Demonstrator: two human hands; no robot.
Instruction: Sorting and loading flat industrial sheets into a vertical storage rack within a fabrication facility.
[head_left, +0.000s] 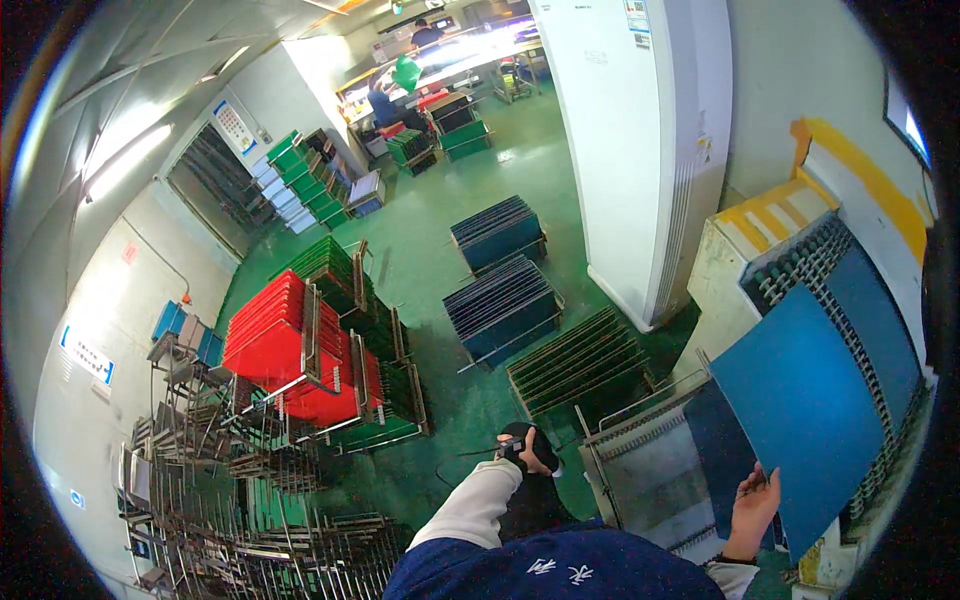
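A large flat blue panel (810, 390) stands tilted at the right, in front of a conveyor machine's rows of small rollers (840, 290). My right hand (755, 512) grips its lower left edge, fingertips curled at the border. A darker blue panel (722, 450) sits beside it in a metal rack (650, 455), partly hidden by the held one. My left hand (540, 455) hangs low near the middle, above a black shoe, with fingers apart and nothing visible in it. A dark device (512, 449) is on that wrist.
Racks of dark blue panels (503, 308) and green-edged panels (580, 362) stand on the green floor ahead. Red panels (270, 330) fill stacked racks at left, near many metal frames (270, 540). A tall white cabinet (630, 150) stands ahead right. People work at a lit bench (470, 65) far off.
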